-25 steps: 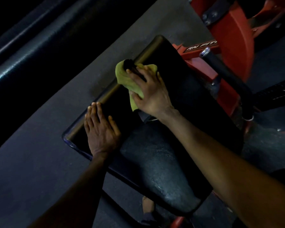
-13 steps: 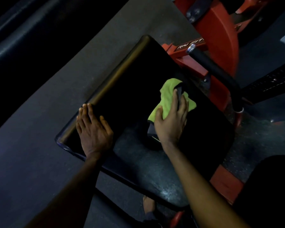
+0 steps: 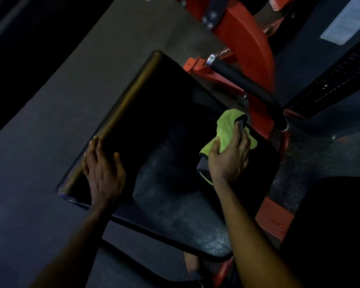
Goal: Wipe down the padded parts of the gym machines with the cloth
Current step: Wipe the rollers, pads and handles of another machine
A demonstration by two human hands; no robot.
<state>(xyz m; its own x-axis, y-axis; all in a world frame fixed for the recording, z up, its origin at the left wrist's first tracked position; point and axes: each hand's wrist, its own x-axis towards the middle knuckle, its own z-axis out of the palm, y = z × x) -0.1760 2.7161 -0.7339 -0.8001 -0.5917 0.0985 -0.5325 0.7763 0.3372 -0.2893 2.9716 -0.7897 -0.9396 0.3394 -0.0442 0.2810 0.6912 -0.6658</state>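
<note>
Dark floor [image 3: 60, 121]; left hand [image 3: 104, 173] flat on pad [image 3: 164, 121]; right hand [image 3: 229, 161] grips cloth [image 3: 227, 129], angled up-right.

The seat pad [image 3: 175, 204] sits on the machine frame [image 3: 247, 38], above the floor [image 3: 50, 121]. The left hand [image 3: 104, 173] rests flat near the pad's left edge. The right hand [image 3: 229, 161] holds the cloth [image 3: 227, 129] against the pad's right edge, well apart from the left hand. The grip handle [image 3: 243, 82] runs just behind the cloth.

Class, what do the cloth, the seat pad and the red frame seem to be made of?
Cloth: soft yellow-green fabric, perhaps microfibre; it bunches in folds. Seat pad: probably black vinyl, glossy; its rolled edge catches light. Red frame: likely painted metal, with bolt heads.
</note>
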